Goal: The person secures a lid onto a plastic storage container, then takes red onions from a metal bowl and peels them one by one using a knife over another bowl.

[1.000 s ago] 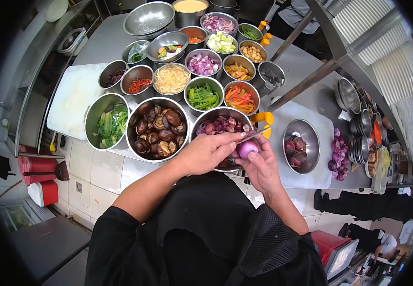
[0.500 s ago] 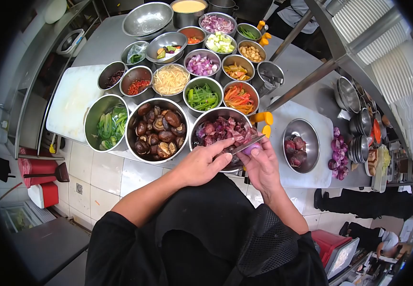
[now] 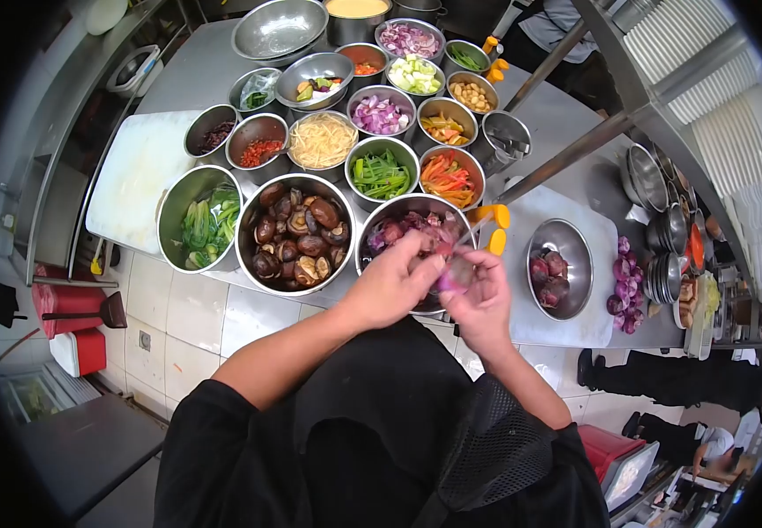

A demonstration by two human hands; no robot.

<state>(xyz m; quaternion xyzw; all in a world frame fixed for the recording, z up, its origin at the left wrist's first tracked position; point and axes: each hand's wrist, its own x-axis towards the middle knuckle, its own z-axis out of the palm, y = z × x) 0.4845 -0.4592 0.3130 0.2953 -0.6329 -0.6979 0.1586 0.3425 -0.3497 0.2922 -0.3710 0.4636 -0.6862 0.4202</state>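
Note:
In my right hand (image 3: pixel 479 297) is a small purple onion (image 3: pixel 456 276), gripped by the fingertips. My left hand (image 3: pixel 396 280) is closed around a small knife (image 3: pixel 466 238), whose handle is hidden; its blurred blade points up and right. The left thumb and fingertips meet the onion's near side. Both hands are over the front rim of a steel pot (image 3: pixel 370 222) that contains purple onion peels and pieces (image 3: pixel 412 224). Right of the hands, a steel bowl (image 3: pixel 579 264) contains several dark red onions (image 3: pixel 550 275) on a white cutting board (image 3: pixel 522 327).
Left of the pot stand a pot of brown mushrooms (image 3: pixel 297 231) and one of leafy greens (image 3: pixel 209 224). Behind are several containers of cut vegetables, including red pepper strips (image 3: pixel 451 179). Yellow handles (image 3: pixel 491 216) stick out beside the pot. A metal post (image 3: pixel 566 154) slants across the right.
The left hand has turned and its fingers have curled in toward the onion. The knife blade has swung to point more upward. The onion is still in the right hand.

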